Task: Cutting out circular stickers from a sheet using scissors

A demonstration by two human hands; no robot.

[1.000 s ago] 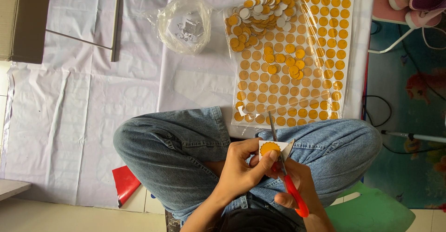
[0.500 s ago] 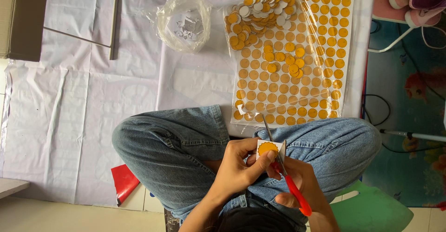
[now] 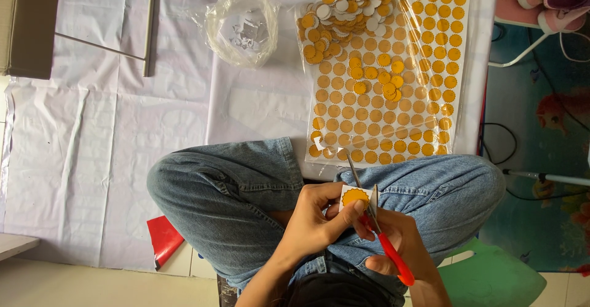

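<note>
Close over your denim knees, your left hand (image 3: 316, 221) pinches a small paper square bearing an orange scalloped disc (image 3: 354, 196). Your right hand (image 3: 399, 245) is closed around red-handled scissors (image 3: 376, 221), thin metal blades parted at the paper's edge. Ahead lies a glossy sticker sheet (image 3: 393, 73) of matching orange discs, cut discs (image 3: 341, 15) heaped loose on it. A crinkled clear plastic bag (image 3: 241, 25) holds pale scraps, hard to make out. White cloth (image 3: 110, 135) covers the floor; a red card (image 3: 163, 240) sits half hidden under your leg.
</note>
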